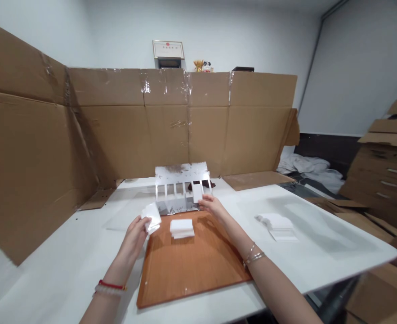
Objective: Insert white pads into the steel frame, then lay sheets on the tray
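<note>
My left hand (139, 230) is closed round a small bunch of white cards (152, 216), held over the left back corner of the brown wooden board (188, 265). Farther back, my right hand (210, 203) pinches one white card (197, 192) by its lower edge. That card stands upright against a slotted white frame (182, 173) with a row of tall openings; whether it sits in a slot or in front of one I cannot tell. On the board, between my hands, lies a stack of white cards (181, 228).
A fanned pile of white cards (279, 226) lies on the white table (238, 204) at the right. Tall cardboard walls (164, 130) stand behind and to the left. Cardboard boxes (383, 157) are piled beyond the table's right edge. Something dark sits behind the frame.
</note>
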Tool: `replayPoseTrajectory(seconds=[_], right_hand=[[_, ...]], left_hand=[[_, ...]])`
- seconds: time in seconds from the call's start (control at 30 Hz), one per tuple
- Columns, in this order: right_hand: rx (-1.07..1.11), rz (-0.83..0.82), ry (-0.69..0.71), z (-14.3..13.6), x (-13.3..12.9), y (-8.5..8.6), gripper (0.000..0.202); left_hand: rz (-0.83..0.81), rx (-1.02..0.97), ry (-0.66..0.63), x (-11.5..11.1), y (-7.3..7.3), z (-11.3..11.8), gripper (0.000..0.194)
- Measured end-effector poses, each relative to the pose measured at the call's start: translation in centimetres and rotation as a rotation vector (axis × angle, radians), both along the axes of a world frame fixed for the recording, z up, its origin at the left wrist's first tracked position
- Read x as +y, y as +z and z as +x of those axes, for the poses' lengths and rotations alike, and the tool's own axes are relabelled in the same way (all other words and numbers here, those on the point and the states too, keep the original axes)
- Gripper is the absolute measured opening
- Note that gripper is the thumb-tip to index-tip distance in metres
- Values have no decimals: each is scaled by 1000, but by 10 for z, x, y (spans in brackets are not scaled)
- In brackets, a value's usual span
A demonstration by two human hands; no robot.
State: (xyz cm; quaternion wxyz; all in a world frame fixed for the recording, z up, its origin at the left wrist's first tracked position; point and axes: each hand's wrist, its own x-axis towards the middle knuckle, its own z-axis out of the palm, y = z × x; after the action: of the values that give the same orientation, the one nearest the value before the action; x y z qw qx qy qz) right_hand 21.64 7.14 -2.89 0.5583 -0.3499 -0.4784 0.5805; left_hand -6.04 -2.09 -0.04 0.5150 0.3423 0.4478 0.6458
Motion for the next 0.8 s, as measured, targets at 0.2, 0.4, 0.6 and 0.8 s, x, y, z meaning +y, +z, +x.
replayPoseTrajectory(seconds=[0.2,0.4,0.6,0.8], right_hand=[[-13,33,-3,1,-8,2,35],[-41,52,-2,2,-9,3,31],[-57,67,-9,2,-11,3,30],[-75,81,-15,2,-12,3,29]], left_hand=[[-9,4,-4,0,3,2,34],[-14,12,-3,1,2,1,33],[-14,5,-7,0,3,1,33],[-24,-3,3,1,4,2,34]])
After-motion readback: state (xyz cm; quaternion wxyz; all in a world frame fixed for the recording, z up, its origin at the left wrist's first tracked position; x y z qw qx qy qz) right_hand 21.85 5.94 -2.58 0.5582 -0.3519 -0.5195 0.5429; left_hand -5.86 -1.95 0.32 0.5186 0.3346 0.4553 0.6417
